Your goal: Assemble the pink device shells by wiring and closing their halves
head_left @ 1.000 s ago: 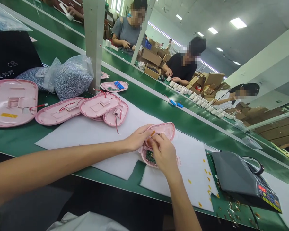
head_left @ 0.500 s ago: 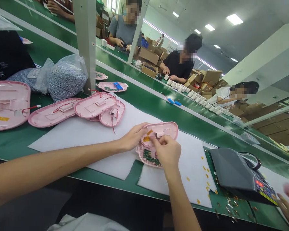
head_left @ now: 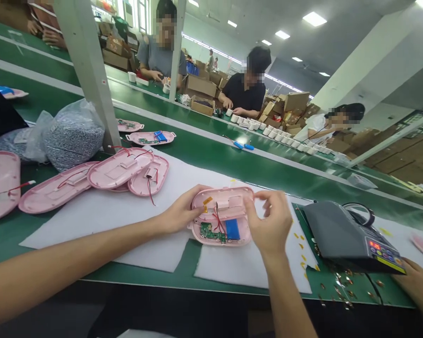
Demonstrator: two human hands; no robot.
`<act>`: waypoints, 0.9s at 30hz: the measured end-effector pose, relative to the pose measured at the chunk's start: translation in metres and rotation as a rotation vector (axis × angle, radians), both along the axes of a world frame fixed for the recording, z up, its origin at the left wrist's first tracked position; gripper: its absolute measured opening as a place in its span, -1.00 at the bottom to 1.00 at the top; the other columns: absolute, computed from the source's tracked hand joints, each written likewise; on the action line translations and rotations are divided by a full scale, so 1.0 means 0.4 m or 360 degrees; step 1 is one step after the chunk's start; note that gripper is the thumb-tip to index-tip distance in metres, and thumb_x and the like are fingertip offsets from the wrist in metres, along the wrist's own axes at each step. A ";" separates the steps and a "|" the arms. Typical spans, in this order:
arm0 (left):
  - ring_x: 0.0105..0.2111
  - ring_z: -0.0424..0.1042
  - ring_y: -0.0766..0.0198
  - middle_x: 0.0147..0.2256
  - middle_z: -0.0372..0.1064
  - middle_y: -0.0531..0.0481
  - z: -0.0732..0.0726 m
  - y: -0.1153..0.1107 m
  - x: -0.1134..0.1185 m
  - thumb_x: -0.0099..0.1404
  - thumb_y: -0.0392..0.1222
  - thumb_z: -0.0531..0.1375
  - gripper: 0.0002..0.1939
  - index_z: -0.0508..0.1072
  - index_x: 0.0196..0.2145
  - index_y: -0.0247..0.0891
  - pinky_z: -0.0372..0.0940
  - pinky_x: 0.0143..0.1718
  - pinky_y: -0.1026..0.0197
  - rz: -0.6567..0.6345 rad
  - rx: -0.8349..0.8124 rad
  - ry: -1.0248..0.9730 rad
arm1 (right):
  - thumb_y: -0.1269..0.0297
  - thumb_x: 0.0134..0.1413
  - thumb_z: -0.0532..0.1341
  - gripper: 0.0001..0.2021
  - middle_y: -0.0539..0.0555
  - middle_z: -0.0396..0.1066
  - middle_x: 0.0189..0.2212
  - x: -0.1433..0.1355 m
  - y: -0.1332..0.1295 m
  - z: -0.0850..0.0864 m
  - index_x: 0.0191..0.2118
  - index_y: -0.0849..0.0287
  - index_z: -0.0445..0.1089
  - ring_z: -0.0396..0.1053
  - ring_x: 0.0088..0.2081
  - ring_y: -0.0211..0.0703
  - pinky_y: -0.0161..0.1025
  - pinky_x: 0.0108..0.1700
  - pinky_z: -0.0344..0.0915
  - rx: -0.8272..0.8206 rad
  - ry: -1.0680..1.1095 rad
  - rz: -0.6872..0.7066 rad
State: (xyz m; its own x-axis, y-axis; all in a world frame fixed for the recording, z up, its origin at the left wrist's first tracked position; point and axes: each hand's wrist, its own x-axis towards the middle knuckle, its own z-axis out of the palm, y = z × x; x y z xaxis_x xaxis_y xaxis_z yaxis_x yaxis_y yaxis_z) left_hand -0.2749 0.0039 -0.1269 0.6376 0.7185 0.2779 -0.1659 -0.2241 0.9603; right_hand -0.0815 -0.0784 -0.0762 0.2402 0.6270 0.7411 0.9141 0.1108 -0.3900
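My left hand [head_left: 181, 209] is closed round the left end of a pink plastic cover [head_left: 238, 193], its thumb on the inner face. At the other end, the thumb and fingers of my right hand [head_left: 273, 223] grip the cover's right edge. The cover is tilted up behind a matching pink tray-like shell [head_left: 246, 231]. In that shell sit a green circuit board [head_left: 208, 231] and a flat blue battery [head_left: 233, 229]. Red and black wires [head_left: 217, 218] run between the two halves. Amber tape [head_left: 207, 201] sticks to the cover's inside.
Several pink covers [head_left: 120, 169] with wires lie at the left, before a bag of small parts [head_left: 74, 136]. White foam sheets [head_left: 134, 234] cover the bench. A grey scale [head_left: 338, 234] stands at the right, with a co-worker's hand [head_left: 414, 277] beside it. Tape bits [head_left: 301, 245] are scattered nearby.
My right hand has moved from the middle of the cover to its right edge. The blue battery and wires now show. The view has shifted to the right.
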 end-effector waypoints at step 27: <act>0.22 0.17 0.18 0.24 0.18 0.01 0.229 0.408 -0.117 0.32 -0.15 0.03 -0.50 0.26 0.21 -0.11 0.05 0.27 0.17 0.0349 0.1042 0.1774 | 0.02 -0.32 0.43 0.02 0.37 0.11 0.28 0.050 -0.004 -0.116 0.32 0.16 0.10 0.25 0.16 0.37 0.10 0.05 0.35 -0.1324 -0.0760 0.0706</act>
State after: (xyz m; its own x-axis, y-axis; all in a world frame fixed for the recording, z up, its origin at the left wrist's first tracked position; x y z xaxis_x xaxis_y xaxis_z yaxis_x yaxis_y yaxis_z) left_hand -0.3218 0.1672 -0.0351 0.6381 0.7698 0.0154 0.7406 -0.6192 0.2610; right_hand -0.0614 -0.0798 -0.1225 -0.3384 0.9410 -0.0051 0.9358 0.3359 -0.1074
